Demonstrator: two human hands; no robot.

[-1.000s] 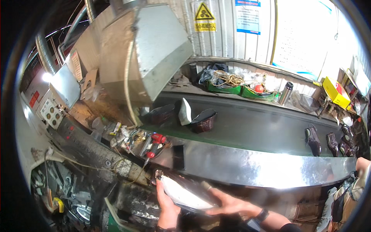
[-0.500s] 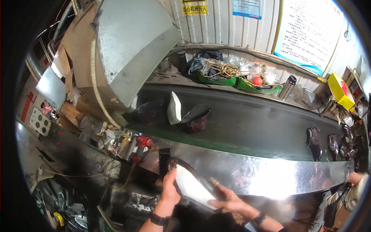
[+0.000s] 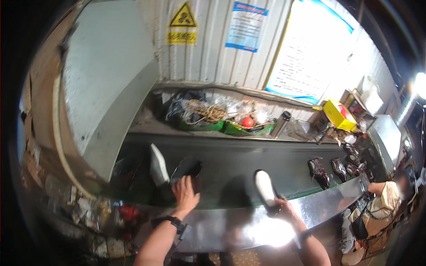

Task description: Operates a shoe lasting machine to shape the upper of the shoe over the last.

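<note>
My right hand (image 3: 286, 209) grips a dark shoe (image 3: 265, 188) at one end, its white underside facing up, over the near edge of the conveyor belt (image 3: 226, 166). My left hand (image 3: 185, 195) is stretched over the belt with fingers apart. Its fingertips overlap the near side of a dark shoe upper (image 3: 190, 166) with an open top; whether they touch it is hard to tell. Just left of that upper stands a white sole-shaped piece (image 3: 159, 165). A further dark shoe (image 3: 125, 170) lies in shadow by the grey hood.
Several dark red shoes (image 3: 318, 172) lie at the belt's right end, near another person's arm (image 3: 377, 188). A grey hood (image 3: 111, 80) rises at the left. Green trays (image 3: 202, 127), a flask (image 3: 280, 124) and a yellow box (image 3: 339, 115) line the back ledge. A shiny metal edge (image 3: 213, 228) runs in front.
My left hand has let go of the shoe and moved forward to the upper on the belt. My right hand has carried the shoe forward and right. The view has shifted.
</note>
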